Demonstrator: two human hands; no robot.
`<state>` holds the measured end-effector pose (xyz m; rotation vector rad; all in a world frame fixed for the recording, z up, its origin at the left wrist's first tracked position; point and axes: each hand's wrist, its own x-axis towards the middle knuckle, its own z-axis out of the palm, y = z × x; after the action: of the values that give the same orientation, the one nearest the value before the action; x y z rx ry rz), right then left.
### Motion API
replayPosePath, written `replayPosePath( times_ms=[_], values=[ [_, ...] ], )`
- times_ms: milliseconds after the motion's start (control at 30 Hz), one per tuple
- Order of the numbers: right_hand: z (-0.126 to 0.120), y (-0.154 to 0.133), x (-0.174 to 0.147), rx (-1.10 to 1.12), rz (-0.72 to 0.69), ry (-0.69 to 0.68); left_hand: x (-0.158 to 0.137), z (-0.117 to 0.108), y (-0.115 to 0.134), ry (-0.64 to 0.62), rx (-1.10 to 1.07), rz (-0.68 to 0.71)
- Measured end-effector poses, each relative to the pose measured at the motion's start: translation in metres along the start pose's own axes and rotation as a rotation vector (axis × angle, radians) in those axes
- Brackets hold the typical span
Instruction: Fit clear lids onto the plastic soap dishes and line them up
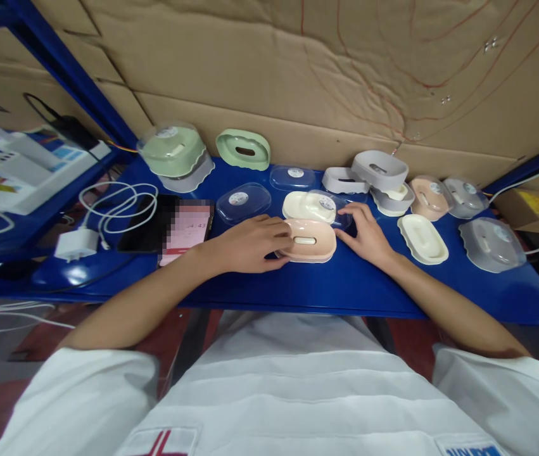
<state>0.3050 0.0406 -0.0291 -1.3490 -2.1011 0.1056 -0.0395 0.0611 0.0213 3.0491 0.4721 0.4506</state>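
A pink oval soap dish [319,251] with a slot in its middle lies on the blue shelf in front of me. My left hand [257,244] is closed on its left end, fingers over the rim. My right hand [368,233] is at the other end, thumb and fingers apart, the thumb by the pink rim. Its fingertips are close to a clear lid [342,214]; whether they touch it I cannot tell. Just behind the pink dish lies a cream soap dish piece [298,206].
Two more clear lids [245,201] lie behind my left hand. Green soap boxes [174,152], grey trays [379,170], a pink box [428,197], a cream tray [422,239] and a grey box [492,244] surround the work spot. A phone [188,228], charger [76,244] and white cable sit left.
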Motion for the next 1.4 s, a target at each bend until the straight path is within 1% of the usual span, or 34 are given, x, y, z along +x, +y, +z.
replayPosePath(
  times_ms=[100, 200, 267, 333, 467, 567, 733, 833, 900, 967, 1133, 1400],
  values=[
    [-0.002, 0.002, 0.002, 0.076, 0.019, 0.061, -0.001, 0.002, -0.002, -0.008, -0.004, -0.001],
    [-0.006, -0.004, 0.002, 0.139, 0.045, 0.110, -0.001, 0.002, -0.005, 0.016, 0.016, -0.015],
    [-0.009, -0.012, 0.001, 0.140, 0.029, 0.132, -0.002, 0.000, -0.007, 0.042, 0.046, -0.040],
    [-0.011, -0.021, -0.002, 0.115, -0.022, 0.140, -0.003, -0.002, -0.008, 0.071, 0.070, -0.056],
    [-0.012, -0.036, -0.010, 0.099, -0.167, 0.059, -0.004, -0.006, -0.011, 0.125, 0.045, -0.066],
    [-0.008, -0.042, -0.015, 0.095, -0.258, -0.003, -0.005, -0.004, -0.013, 0.116, -0.001, -0.073],
    [-0.006, -0.040, -0.016, -0.049, -0.364, -0.077, -0.006, -0.001, -0.016, 0.111, -0.064, -0.063],
    [-0.008, -0.038, -0.016, -0.109, -0.455, -0.086, -0.006, -0.001, -0.014, 0.124, -0.034, -0.045],
    [-0.008, -0.038, -0.018, -0.122, -0.491, -0.095, -0.005, -0.001, -0.013, 0.117, -0.026, -0.037],
    [-0.008, -0.039, -0.019, -0.132, -0.474, -0.127, -0.004, -0.002, -0.011, 0.106, -0.044, -0.038],
    [-0.007, -0.043, -0.023, -0.102, -0.359, -0.206, -0.003, -0.003, -0.009, 0.088, -0.042, -0.053],
    [-0.006, -0.045, -0.024, -0.117, -0.347, -0.206, -0.003, -0.004, -0.009, 0.067, -0.046, -0.057]
  ],
)
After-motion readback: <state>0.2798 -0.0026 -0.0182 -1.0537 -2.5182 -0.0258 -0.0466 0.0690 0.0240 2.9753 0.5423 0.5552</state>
